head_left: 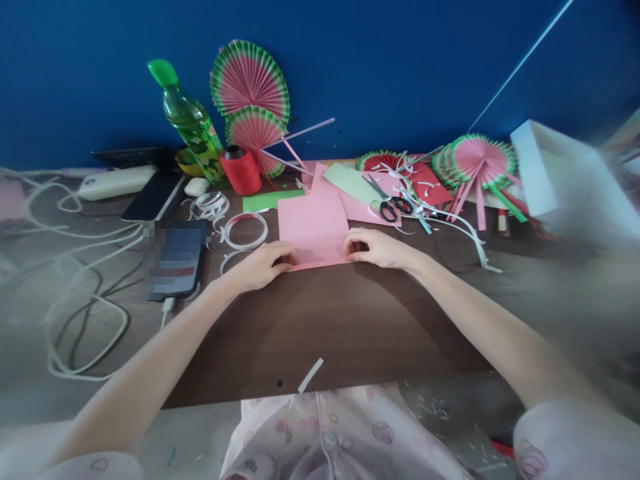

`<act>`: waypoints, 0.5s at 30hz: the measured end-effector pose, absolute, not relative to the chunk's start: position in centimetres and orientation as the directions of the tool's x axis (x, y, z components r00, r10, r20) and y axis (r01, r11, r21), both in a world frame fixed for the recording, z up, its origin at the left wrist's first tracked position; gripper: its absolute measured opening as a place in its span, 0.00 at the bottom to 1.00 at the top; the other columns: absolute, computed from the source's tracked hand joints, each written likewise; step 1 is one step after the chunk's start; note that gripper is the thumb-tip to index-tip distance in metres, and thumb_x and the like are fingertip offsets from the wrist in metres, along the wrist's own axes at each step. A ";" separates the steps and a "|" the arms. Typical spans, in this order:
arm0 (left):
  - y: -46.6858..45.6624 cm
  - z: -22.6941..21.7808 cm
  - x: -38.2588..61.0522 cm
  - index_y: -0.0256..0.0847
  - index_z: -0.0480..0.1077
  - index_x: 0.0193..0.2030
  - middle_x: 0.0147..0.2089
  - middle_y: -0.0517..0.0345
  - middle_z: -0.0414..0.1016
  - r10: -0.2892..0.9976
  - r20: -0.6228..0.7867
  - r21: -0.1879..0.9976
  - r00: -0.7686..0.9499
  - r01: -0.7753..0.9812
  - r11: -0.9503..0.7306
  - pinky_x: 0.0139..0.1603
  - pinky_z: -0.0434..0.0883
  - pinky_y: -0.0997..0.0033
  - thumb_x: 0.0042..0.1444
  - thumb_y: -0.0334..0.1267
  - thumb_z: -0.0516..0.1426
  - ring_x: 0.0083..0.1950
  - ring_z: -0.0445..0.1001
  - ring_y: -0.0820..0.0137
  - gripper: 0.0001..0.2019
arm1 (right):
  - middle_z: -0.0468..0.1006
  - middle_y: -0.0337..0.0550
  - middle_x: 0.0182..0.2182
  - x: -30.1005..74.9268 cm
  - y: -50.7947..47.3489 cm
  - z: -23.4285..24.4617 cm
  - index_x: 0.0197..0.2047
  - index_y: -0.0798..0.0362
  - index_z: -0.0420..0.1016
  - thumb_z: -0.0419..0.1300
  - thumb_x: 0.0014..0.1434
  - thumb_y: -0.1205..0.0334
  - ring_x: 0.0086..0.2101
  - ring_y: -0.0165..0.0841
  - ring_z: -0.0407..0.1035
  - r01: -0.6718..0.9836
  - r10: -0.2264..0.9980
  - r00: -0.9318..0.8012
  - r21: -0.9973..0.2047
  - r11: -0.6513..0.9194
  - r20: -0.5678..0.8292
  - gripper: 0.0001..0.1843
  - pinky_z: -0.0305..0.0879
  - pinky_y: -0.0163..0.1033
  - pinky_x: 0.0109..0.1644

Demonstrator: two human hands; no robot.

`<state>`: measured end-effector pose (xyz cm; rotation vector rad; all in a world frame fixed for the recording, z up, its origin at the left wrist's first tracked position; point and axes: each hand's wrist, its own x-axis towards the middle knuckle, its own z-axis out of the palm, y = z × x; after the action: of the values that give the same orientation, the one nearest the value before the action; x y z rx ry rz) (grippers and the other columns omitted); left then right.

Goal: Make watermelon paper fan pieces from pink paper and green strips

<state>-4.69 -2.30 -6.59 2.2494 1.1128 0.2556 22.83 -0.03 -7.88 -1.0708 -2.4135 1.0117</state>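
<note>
A pink paper sheet (pixel 313 227) lies flat on the dark brown table (pixel 325 327). My left hand (pixel 265 265) pinches its near left corner, fingers curled onto the edge. My right hand (pixel 374 248) pinches the near right corner in the same way. Both hands press the sheet's near edge against the table. More pink and pale green sheets (pixel 350 183) lie just beyond it.
Black-handled scissors (pixel 390 203) lie behind the sheet. Watermelon-pattern paper fans (pixel 250 80) lean on the blue wall, others (pixel 477 160) at right. A green bottle (pixel 193 123), red thread spool (pixel 241 170), tape rolls (pixel 245 230), a phone (pixel 173 260) and cables (pixel 85 313) sit at left.
</note>
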 end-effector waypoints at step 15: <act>-2.2 -7.1 -4.9 0.63 0.63 0.56 0.42 0.56 0.59 0.657 -0.175 0.358 0.733 0.669 -0.651 0.54 0.52 0.57 0.53 0.21 0.43 0.47 0.55 0.65 0.32 | 0.58 0.34 0.61 22.6 -0.5 -7.8 0.53 0.35 0.69 0.47 0.52 0.78 0.57 0.40 0.48 0.544 0.608 -0.791 -0.529 0.652 -0.065 0.33 0.38 0.62 0.60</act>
<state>-4.86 -2.20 -7.13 2.5353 1.0186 -0.0413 22.61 -0.50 -7.78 -0.9618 -2.7464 0.8205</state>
